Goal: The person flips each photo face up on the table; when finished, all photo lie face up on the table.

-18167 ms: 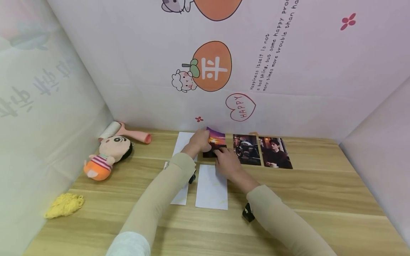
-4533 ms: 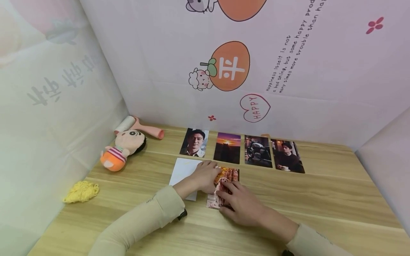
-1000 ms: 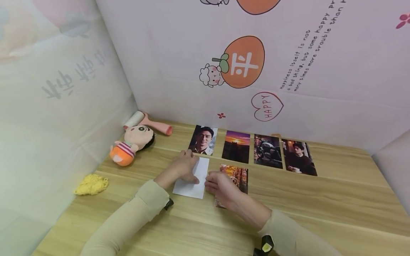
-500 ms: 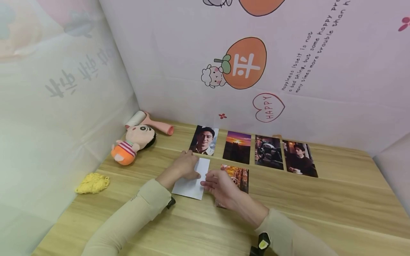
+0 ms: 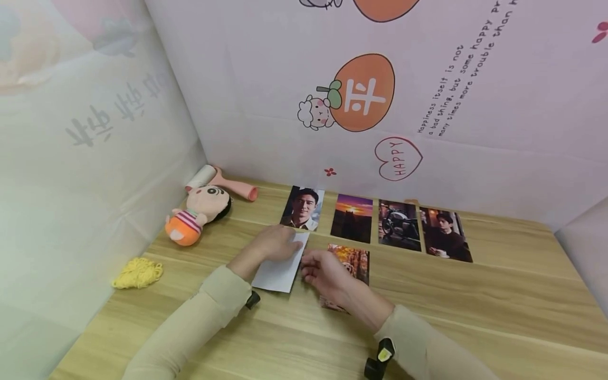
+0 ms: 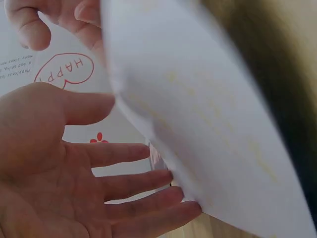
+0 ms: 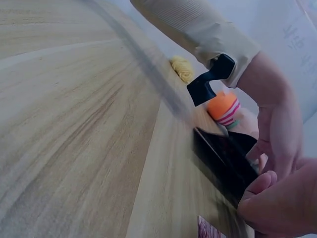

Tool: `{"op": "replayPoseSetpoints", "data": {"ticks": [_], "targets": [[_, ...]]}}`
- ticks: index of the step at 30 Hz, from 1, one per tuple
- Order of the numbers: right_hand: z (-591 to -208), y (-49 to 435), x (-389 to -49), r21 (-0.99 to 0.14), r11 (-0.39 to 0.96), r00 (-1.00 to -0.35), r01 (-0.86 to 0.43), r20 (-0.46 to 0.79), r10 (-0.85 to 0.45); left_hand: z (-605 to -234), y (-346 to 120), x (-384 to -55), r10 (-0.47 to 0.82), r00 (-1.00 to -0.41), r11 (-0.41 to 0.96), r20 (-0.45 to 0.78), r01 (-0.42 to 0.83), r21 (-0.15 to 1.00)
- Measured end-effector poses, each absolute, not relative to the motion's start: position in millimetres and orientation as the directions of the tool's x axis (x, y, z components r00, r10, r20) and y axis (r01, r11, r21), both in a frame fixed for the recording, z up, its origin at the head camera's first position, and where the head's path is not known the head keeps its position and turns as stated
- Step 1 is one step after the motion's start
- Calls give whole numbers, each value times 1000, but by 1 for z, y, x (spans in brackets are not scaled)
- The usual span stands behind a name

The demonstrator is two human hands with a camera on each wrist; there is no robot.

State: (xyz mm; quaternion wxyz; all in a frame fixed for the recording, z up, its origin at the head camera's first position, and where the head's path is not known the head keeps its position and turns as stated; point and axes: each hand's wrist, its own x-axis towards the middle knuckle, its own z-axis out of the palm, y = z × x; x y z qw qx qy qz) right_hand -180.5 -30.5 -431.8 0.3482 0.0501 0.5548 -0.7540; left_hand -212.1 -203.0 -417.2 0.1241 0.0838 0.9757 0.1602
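A photo card (image 5: 275, 275), white back up, tilts above the wooden table with its right edge raised; its dark printed underside (image 7: 220, 161) shows in the right wrist view. My left hand (image 5: 275, 244) grips its far part, thumb (image 6: 94, 106) and fingertips at the bent edge. At the right edge, my right hand (image 5: 328, 272) pinches the card with curled fingers. Partly under my right forearm lies an autumn dog photo (image 5: 360, 264), face up. Behind are a portrait photo (image 5: 304, 208) and a sunset photo (image 5: 351, 219).
Further right in the back row lie a motorcycle photo (image 5: 399, 224) and a photo of a seated person (image 5: 445, 232). On the left are a stuffed doll (image 5: 197, 211), a pink-handled roller (image 5: 233, 186) and yellow yarn (image 5: 138, 273). A printed cloth wall (image 5: 266, 148) rises behind.
Earlier, the sunset photo was set down in the back row; the portrait and dog photos now show face up. Over the last second, the white-backed card's right edge has lifted.
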Motion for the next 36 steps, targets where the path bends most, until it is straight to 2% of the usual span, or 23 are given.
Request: {"op": "replayPoseSetpoints", "data": {"ticks": [3,11,15,18,21,25,29,32,36], "targets": [[-433,-34,-179,-809,-128,-746,574,-453,-488,-416,-202,-213,196,-956,921,-219,103,374],[-437,-35,-174,-813,-130,-705,568,-399,-587,-408,-198,-211,157,-935,893,-319,-4,450],[-441,-37,-170,-823,-117,-664,556,-356,-657,-408,-201,-212,180,-935,878,-305,13,479],[-442,-38,-166,-857,-71,-651,510,-330,-683,-411,-203,-212,172,-936,836,-307,-26,548],[-441,-39,-160,-929,67,-670,365,-312,-673,-414,-204,-212,161,-932,759,-324,-93,644],[-439,-40,-154,-959,278,-706,62,-239,-666,-416,-203,-211,155,-932,635,-326,-159,756],[-436,-39,-150,-890,418,-741,-181,-156,-653,-414,-201,-208,173,-935,516,-311,-183,837],[-436,-38,-148,-799,512,-766,-315,-105,-634,-409,-204,-205,191,-933,469,-307,-188,863],[-436,-39,-147,-703,563,-770,-436,-33,-637,-406,-209,-203,190,-942,461,-277,-163,872]]}}
